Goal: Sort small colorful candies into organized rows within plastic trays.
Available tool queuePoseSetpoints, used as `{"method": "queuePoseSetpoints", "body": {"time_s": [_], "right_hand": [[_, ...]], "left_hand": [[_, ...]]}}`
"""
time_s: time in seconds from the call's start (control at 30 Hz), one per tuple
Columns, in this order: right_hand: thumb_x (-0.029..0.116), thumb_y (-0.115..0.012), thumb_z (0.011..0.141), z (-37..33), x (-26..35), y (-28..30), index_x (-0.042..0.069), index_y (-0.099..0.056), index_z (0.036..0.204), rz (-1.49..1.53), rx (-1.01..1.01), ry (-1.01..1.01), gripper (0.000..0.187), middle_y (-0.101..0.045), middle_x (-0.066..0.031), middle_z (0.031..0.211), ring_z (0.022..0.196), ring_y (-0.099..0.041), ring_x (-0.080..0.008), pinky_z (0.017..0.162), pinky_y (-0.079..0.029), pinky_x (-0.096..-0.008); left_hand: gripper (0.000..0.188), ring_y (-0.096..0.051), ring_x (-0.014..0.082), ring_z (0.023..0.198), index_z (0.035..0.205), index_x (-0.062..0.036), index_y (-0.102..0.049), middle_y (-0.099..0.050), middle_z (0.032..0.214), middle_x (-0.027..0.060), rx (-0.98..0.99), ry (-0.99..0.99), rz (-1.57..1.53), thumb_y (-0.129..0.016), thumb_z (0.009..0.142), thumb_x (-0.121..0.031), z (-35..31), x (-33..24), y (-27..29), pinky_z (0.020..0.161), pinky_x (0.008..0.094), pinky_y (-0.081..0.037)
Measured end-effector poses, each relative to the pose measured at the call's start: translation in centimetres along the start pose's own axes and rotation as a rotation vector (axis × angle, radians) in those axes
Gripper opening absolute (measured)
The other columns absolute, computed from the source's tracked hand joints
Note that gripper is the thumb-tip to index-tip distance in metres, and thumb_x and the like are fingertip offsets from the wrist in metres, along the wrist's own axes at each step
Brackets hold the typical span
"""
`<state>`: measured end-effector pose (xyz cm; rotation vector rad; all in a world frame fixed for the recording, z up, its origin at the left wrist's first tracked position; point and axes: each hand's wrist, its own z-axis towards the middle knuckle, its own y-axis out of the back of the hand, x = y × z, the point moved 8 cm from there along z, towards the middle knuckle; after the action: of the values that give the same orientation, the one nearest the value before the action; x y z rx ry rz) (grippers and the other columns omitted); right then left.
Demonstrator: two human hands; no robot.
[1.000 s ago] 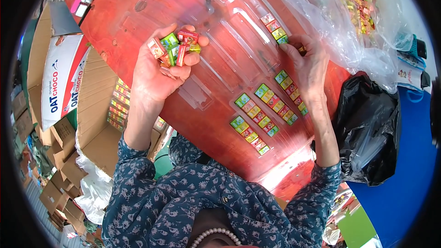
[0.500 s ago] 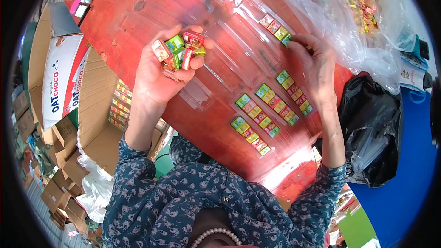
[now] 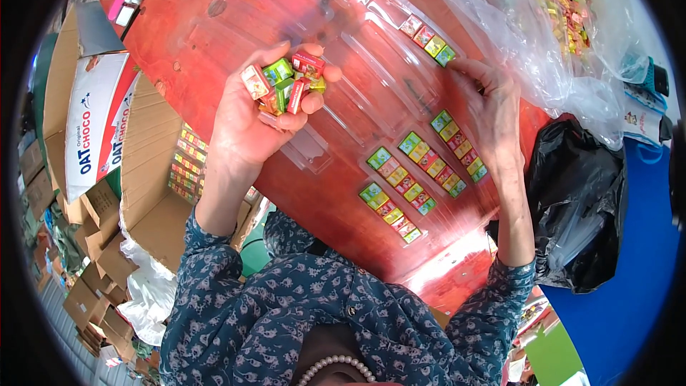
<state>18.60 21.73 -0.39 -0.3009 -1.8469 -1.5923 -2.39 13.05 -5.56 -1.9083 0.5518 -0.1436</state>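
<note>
A cluster of small block-shaped wrapped candies (image 3: 285, 86), red, green and pale, rests in my left hand (image 3: 246, 125), palm up with the fingers curled round them. My right hand (image 3: 493, 104) is beside the upper row of candies (image 3: 432, 41), which lies in one end of a clear plastic tray (image 3: 386, 7). Its thumb and index finger are apart just below the green end piece, with nothing visible between them. Closer to me, several filled rows of candies (image 3: 431, 163) lie side by side in clear trays.
More clear trays cover the red table (image 3: 171, 36). A large clear bag of loose candies (image 3: 564, 7) lies at the far right, with a black plastic bag (image 3: 579, 200) nearer. An open cardboard box (image 3: 153, 171) stands at the left, holding packed rows of candies.
My right hand has drawn slightly back from the upper row, leaving the green end piece fully visible. My left hand has shifted a little to the right with its candies.
</note>
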Motion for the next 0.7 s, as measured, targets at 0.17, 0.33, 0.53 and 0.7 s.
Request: {"method": "queuePoseSetpoints", "body": {"time_s": [0.17, 0.33, 0.53, 0.7], "right_hand": [[-0.001, -0.057, 0.079, -0.2, -0.5, 0.1, 0.002, -0.066, 0.095, 0.031, -0.015, 0.019, 0.019, -0.063, -0.0181, 0.085, 0.079, -0.063, -0.03, 0.07, -0.047, -0.0337], [-0.003, -0.056, 0.079, -0.3, -1.0, 0.1, 0.003, -0.067, 0.096, 0.059, -0.011, 0.008, 0.021, -0.063, -0.0181, 0.084, 0.078, -0.063, -0.0283, 0.068, -0.046, -0.0325], [-0.002, -0.056, 0.081, -0.4, -1.7, -0.4, 0.004, -0.066, 0.099, 0.148, -0.022, 0.009, 0.022, -0.06, -0.0183, 0.081, 0.075, -0.061, -0.0277, 0.069, -0.046, -0.033], [0.002, -0.056, 0.083, -0.2, -0.9, -0.7, 0.003, -0.064, 0.102, 0.019, -0.014, 0.082, 0.021, -0.06, -0.0182, 0.08, 0.075, -0.061, -0.0281, 0.07, -0.046, -0.0342]], "left_hand": [[0.035, -0.056, 0.0228, 0.065, 0.109, 0.0011, -0.055, -0.06, 0.099, 0.0235, -0.017, 0.0, -0.007, -0.047, 0.09, -0.028, 0.0, 0.1, 0.2, 0.037, 0.0188, -0.043], [0.035, -0.057, 0.0233, 0.065, 0.109, 0.0015, -0.055, -0.06, 0.099, 0.0241, -0.03, 0.006, -0.015, -0.047, 0.09, -0.028, 0.1, 0.3, 0.3, 0.036, 0.0191, -0.043], [0.036, -0.058, 0.024, 0.065, 0.109, 0.0017, -0.055, -0.06, 0.099, 0.0245, -0.02, 0.017, -0.027, -0.047, 0.091, -0.028, 0.4, 0.5, 0.4, 0.036, 0.0195, -0.044], [0.036, -0.058, 0.0243, 0.065, 0.109, 0.0019, -0.055, -0.06, 0.099, 0.0246, -0.032, 0.008, -0.028, -0.047, 0.091, -0.028, 0.3, 0.5, 0.7, 0.036, 0.0195, -0.044]]}}
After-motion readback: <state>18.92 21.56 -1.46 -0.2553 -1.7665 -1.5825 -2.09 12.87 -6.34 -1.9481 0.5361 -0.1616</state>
